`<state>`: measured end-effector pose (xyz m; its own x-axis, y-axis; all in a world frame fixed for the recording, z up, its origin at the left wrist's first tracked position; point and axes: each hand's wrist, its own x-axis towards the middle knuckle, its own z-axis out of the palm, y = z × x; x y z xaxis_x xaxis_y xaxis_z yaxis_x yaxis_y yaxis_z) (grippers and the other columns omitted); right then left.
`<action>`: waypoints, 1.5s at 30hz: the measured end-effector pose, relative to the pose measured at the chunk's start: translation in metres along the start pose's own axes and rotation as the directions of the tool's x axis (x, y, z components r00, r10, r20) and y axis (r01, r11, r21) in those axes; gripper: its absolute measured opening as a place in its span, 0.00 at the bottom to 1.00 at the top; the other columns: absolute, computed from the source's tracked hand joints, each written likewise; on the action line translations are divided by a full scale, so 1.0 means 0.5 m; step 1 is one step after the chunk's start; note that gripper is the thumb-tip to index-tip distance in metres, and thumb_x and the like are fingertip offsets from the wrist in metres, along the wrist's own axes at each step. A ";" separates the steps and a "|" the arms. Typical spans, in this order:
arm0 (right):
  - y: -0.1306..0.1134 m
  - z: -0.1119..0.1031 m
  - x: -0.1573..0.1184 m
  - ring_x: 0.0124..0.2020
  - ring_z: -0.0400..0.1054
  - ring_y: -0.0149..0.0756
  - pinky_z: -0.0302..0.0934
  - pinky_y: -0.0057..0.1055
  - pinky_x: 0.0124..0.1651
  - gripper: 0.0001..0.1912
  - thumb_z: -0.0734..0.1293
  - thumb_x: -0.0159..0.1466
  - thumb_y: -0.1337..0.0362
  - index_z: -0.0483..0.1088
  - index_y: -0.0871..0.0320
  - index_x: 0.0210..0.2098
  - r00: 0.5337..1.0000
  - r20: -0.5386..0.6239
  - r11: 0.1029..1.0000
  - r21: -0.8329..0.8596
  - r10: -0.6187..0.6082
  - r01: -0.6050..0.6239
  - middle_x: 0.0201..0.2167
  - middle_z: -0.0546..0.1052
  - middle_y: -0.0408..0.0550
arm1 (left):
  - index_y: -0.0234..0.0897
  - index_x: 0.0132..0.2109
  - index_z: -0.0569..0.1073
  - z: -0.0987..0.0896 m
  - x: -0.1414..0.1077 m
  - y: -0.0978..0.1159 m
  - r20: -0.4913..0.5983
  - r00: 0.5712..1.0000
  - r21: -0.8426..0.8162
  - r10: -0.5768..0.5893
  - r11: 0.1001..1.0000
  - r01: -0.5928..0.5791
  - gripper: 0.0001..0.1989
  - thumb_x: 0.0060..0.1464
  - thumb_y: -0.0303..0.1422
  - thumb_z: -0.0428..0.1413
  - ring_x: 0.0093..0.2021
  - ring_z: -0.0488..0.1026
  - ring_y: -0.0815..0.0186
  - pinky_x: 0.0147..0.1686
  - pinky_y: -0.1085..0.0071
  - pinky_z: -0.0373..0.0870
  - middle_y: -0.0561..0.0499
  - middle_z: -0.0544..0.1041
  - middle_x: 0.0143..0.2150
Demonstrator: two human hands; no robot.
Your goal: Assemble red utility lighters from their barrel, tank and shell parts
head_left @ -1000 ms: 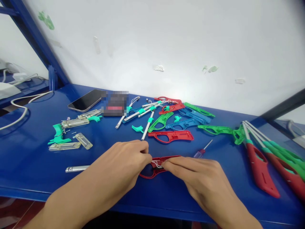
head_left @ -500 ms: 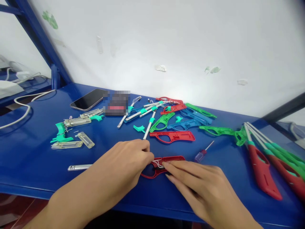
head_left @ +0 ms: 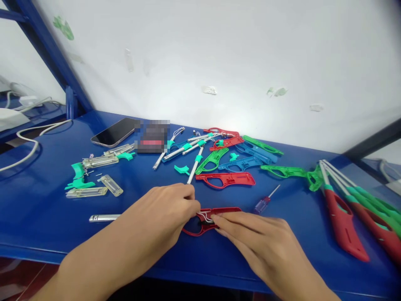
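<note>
A red lighter shell half (head_left: 230,210) lies open side up near the table's front, with white wires (head_left: 205,217) and a small black part inside. My left hand (head_left: 175,209) is closed at the shell's left end; a metal tube (head_left: 105,218) sticks out left from under that wrist. What its fingertips pinch is hidden. The fingertips of my right hand (head_left: 260,234) are pressed together on the wires and black part inside the shell. Just behind lies another red shell half (head_left: 238,179).
Green shells (head_left: 214,161), blue shells (head_left: 242,164) and metal tubes (head_left: 175,154) lie behind. Clear fuel tanks (head_left: 89,192), teal triggers (head_left: 78,177) and a phone (head_left: 115,132) are left. A screwdriver (head_left: 262,205) and assembled lighters (head_left: 343,221) lie right.
Both hands and the red shell half keep nearly the same places. The right fingertips have shifted slightly over the wires. The whole view has moved a little.
</note>
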<state>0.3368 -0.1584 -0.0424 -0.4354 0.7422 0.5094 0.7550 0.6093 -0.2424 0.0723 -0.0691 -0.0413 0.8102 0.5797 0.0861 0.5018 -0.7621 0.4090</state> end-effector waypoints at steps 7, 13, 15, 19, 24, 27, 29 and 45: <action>0.012 0.011 -0.012 0.41 0.87 0.32 0.80 0.23 0.45 0.17 0.63 0.78 0.71 0.81 0.51 0.54 0.998 -0.055 1.000 0.003 0.005 -0.005 0.49 0.89 0.39 | 0.47 0.51 0.80 -0.057 0.006 0.015 -0.002 0.999 0.048 0.036 0.998 -0.036 0.11 0.73 0.25 0.55 0.45 0.80 0.63 0.45 0.69 0.72 0.53 0.81 0.48; 0.017 0.008 -0.012 0.38 0.87 0.35 0.82 0.26 0.41 0.17 0.61 0.80 0.68 0.82 0.51 0.52 0.997 -0.058 0.999 -0.036 -0.041 0.039 0.46 0.89 0.41 | 0.53 0.54 0.82 -0.151 -0.043 -0.067 -0.292 0.940 0.230 -0.178 0.941 0.250 0.10 0.75 0.43 0.56 0.50 0.83 0.56 0.50 0.62 0.74 0.54 0.86 0.51; 0.015 0.009 -0.012 0.38 0.87 0.35 0.82 0.27 0.42 0.17 0.61 0.80 0.67 0.82 0.51 0.52 0.998 -0.062 0.999 -0.033 -0.026 0.024 0.46 0.89 0.41 | 0.50 0.53 0.83 -0.167 -0.055 -0.087 -0.321 0.926 0.253 -0.198 0.925 0.285 0.13 0.75 0.43 0.55 0.50 0.83 0.52 0.52 0.58 0.73 0.52 0.87 0.51; 0.009 0.012 -0.007 0.39 0.87 0.33 0.81 0.26 0.44 0.15 0.61 0.81 0.64 0.82 0.51 0.51 0.996 -0.086 1.000 -0.016 0.005 -0.006 0.47 0.89 0.39 | 0.50 0.52 0.83 -0.155 -0.047 -0.067 -0.289 0.940 0.211 -0.179 0.946 0.245 0.13 0.75 0.42 0.54 0.49 0.82 0.56 0.51 0.61 0.73 0.53 0.86 0.50; 0.002 0.010 0.003 0.38 0.87 0.31 0.80 0.23 0.43 0.16 0.62 0.81 0.62 0.83 0.51 0.50 0.994 -0.103 1.000 -0.011 0.023 -0.025 0.45 0.89 0.39 | 0.54 0.56 0.80 -0.107 -0.029 -0.017 -0.077 0.994 0.078 -0.081 0.993 0.087 0.13 0.74 0.31 0.55 0.54 0.80 0.62 0.52 0.67 0.71 0.57 0.82 0.55; 0.001 0.007 0.004 0.37 0.87 0.31 0.80 0.23 0.42 0.15 0.62 0.81 0.62 0.83 0.52 0.50 0.994 -0.102 1.000 -0.004 0.030 -0.030 0.44 0.89 0.40 | 0.58 0.55 0.79 -0.094 -0.031 -0.015 -0.002 0.991 0.054 -0.130 0.990 0.130 0.13 0.72 0.30 0.59 0.54 0.78 0.63 0.51 0.67 0.70 0.59 0.80 0.55; 0.002 0.007 0.004 0.36 0.87 0.32 0.80 0.23 0.42 0.15 0.62 0.81 0.63 0.83 0.53 0.49 0.995 -0.094 0.999 -0.005 0.031 -0.032 0.43 0.89 0.41 | 0.56 0.52 0.79 -0.095 -0.033 -0.018 0.019 0.989 0.052 -0.146 0.988 0.145 0.12 0.72 0.30 0.59 0.52 0.79 0.64 0.49 0.67 0.70 0.59 0.80 0.54; -0.005 0.012 0.001 0.36 0.86 0.31 0.76 0.26 0.39 0.15 0.62 0.82 0.59 0.81 0.49 0.49 0.995 -0.067 0.997 -0.012 0.077 -0.078 0.43 0.89 0.37 | 0.51 0.52 0.81 -0.086 -0.024 0.005 0.027 0.998 -0.016 -0.055 0.998 0.055 0.12 0.71 0.26 0.59 0.46 0.81 0.66 0.46 0.70 0.71 0.58 0.83 0.47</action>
<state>0.3319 -0.1576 -0.0463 -0.3425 0.7666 0.5431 0.7922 0.5465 -0.2717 0.0507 -0.0658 -0.0024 0.7894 0.6127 0.0390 0.5409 -0.7241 0.4278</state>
